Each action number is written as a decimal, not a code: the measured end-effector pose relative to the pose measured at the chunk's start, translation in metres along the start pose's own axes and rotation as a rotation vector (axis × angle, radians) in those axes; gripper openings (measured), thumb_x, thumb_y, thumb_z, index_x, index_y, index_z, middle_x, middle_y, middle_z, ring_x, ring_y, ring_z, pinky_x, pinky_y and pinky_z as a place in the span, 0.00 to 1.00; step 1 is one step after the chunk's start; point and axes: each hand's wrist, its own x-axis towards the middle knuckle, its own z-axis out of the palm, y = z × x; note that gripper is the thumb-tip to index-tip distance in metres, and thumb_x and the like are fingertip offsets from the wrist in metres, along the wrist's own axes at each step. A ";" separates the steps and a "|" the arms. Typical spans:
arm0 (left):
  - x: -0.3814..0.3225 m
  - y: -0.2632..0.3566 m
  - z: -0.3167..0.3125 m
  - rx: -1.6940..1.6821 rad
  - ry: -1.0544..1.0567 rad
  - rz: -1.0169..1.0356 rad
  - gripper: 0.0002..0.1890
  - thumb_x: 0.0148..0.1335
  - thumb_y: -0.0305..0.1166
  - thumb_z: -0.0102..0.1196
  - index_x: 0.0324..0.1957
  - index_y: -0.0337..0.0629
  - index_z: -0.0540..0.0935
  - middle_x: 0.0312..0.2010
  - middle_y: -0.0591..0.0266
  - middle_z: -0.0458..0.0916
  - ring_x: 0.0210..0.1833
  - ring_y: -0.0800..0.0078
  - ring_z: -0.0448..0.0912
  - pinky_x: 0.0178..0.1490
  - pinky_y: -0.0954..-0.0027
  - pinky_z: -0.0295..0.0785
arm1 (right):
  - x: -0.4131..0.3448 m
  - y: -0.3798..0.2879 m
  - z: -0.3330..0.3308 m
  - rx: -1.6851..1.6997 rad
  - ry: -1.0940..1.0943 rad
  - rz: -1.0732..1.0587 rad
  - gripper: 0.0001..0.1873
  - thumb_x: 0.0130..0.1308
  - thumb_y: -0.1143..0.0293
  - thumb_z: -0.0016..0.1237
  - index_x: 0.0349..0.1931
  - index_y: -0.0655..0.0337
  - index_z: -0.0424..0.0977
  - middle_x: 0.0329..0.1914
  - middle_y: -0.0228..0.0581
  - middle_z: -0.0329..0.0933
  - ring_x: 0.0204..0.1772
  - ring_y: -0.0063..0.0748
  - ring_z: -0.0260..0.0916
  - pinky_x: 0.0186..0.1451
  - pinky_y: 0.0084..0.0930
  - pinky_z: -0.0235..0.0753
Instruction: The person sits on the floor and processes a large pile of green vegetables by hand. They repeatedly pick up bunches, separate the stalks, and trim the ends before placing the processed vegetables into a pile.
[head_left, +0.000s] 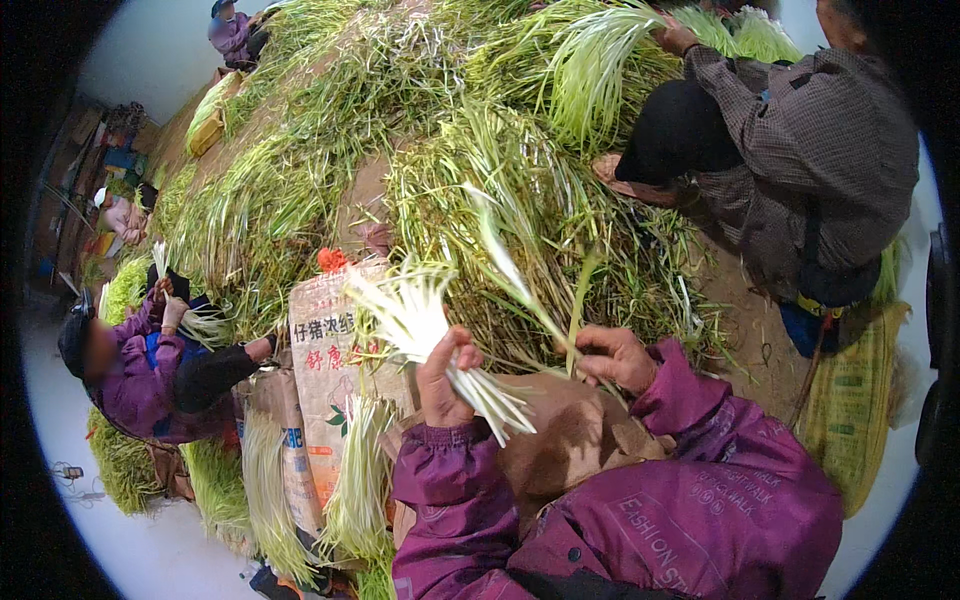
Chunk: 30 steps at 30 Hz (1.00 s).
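My left hand (447, 375) is closed around a bunch of white, blanched chive-like stalks (416, 319). The bunch slants, and its lower ends stick out below my fist to the right. In my right hand (616, 360), a few yellowish-green leaves (579, 311) are pinched between thumb and fingers. A longer pale stalk (504, 255) reaches up and left from near those fingers, blurred; its grip is partly hidden. Brown cloth (555, 442) covers my lap under both hands. Just beyond lies a large heap of untrimmed green and yellow stalks (487, 202).
A printed woven sack (322, 375) lies to my left, with pale bundles (360, 480) beside it. One person (795, 165) sits close on the right; another (150, 360) works on the left. More heaps (255, 202) cover the floor. A yellow sack (855, 405) lies at right.
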 end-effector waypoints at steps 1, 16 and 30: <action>-0.001 -0.001 0.001 0.051 0.017 -0.022 0.24 0.58 0.23 0.50 0.57 0.38 0.61 0.27 0.62 0.73 0.20 0.83 0.67 0.26 0.80 0.64 | -0.003 -0.001 0.006 0.048 -0.062 0.046 0.12 0.61 0.74 0.45 0.45 0.67 0.70 0.30 0.30 0.68 0.29 0.16 0.65 0.31 0.15 0.67; -0.004 -0.003 0.006 0.240 0.018 0.029 0.17 0.51 0.21 0.54 0.44 0.33 0.69 0.33 0.57 0.76 0.22 0.78 0.68 0.25 0.76 0.66 | 0.006 0.045 0.006 -0.525 -0.032 -0.407 0.13 0.53 0.79 0.47 0.41 0.70 0.71 0.29 0.40 0.67 0.29 0.31 0.66 0.32 0.23 0.65; 0.000 -0.008 0.006 0.441 0.082 0.096 0.14 0.50 0.18 0.55 0.39 0.35 0.70 0.23 0.61 0.73 0.19 0.76 0.72 0.21 0.78 0.68 | 0.048 0.056 0.040 -0.134 0.142 -0.190 0.06 0.62 0.72 0.44 0.30 0.66 0.72 0.23 0.27 0.62 0.27 0.18 0.58 0.28 0.20 0.58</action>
